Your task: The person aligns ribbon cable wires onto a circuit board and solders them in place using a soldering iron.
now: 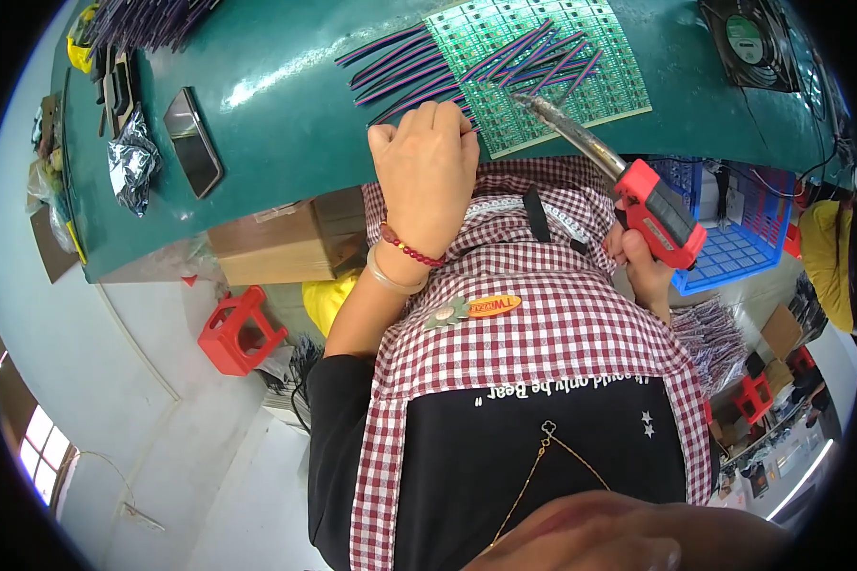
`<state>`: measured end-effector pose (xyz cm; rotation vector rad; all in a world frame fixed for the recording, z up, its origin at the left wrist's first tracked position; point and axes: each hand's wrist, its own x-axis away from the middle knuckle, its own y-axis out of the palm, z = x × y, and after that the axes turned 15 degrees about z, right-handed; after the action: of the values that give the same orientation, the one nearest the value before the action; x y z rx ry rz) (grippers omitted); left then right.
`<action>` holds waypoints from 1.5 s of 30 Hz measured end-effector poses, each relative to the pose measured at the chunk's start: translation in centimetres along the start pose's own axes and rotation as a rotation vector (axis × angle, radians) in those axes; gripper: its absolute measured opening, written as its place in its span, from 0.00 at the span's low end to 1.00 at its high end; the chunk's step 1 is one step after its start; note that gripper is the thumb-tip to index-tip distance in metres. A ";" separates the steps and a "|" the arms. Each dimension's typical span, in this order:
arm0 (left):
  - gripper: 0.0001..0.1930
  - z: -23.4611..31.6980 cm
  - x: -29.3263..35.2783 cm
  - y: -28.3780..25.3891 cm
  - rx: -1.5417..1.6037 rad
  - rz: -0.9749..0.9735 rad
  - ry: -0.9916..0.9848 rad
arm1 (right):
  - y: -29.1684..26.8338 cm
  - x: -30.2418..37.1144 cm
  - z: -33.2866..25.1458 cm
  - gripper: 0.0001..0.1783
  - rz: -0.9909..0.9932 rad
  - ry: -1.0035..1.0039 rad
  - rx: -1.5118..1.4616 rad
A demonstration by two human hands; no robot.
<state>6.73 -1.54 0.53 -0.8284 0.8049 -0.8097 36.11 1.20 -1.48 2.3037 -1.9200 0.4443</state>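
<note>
Left hand [427, 157]: back of hand toward the camera, fingers curled inward, at the near-left edge of a green circuit board sheet [619, 88]. Fingertips hidden beneath the knuckles; cannot tell whether they pinch anything. Multicoloured wires [381, 45] lie just beyond the knuckles, their free ends fanning left of the sheet. A red bead bracelet [414, 247] and a pale bangle sit at the wrist.

Right hand [638, 255]: fingers wrapped round the red handle of a soldering tool [659, 214], to the right of the left hand and nearer the body. Metal barrel slants up and left over the sheet, tip among the wires; contact at the tip cannot be made out.

Board sheet: flat on the green table [286, 133], beyond both hands, near corner just right of the left hand. More wires cross its face diagonally.

Further out: dark phone [192, 143] and crumpled foil [134, 160] left of the left hand, well apart from it; larger wire bundle [152, 19] at upper left. Fan [747, 40] at upper right. Blue basket [733, 259] below table level, right of the right hand. Cardboard box [269, 245] and red stool [221, 335] below the table, on the left.
</note>
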 end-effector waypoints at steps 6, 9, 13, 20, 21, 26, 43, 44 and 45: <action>0.07 0.0 -0.3 -1.1 -0.075 -0.010 0.058 | 2.8 -1.9 -3.9 0.22 -0.008 0.069 -0.352; 0.06 0.2 -1.1 -1.4 -0.083 -0.003 0.061 | 2.9 -2.3 -4.5 0.23 0.054 0.055 -0.392; 0.05 0.4 -3.9 0.6 -0.031 0.054 0.135 | 2.6 -3.0 -5.3 0.23 0.094 0.008 -0.440; 0.05 -2.7 -8.7 6.6 0.011 -0.065 0.160 | 4.1 -1.9 -5.4 0.22 0.141 -0.075 -0.454; 0.05 -2.8 -8.8 6.9 0.016 -0.045 0.181 | 4.0 -1.9 -5.3 0.22 0.144 -0.082 -0.457; 0.04 -3.1 -8.6 8.1 0.008 0.013 0.218 | 4.0 -2.1 -5.4 0.20 0.176 -0.077 -0.450; 0.06 -2.6 2.0 0.3 0.328 -0.027 0.144 | 6.6 -7.2 -3.4 0.20 -0.138 0.219 -0.989; 0.08 -2.6 2.0 0.8 0.265 0.006 0.175 | 7.2 -7.6 -3.5 0.20 -0.125 0.333 -1.083; 0.10 -2.6 2.1 1.0 0.203 0.038 0.206 | 7.7 -7.8 -3.2 0.19 -0.128 0.369 -1.105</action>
<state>5.76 -3.63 -2.04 -0.5539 0.9005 -0.9360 26.92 7.94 -1.48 1.4516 -1.2912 -0.1860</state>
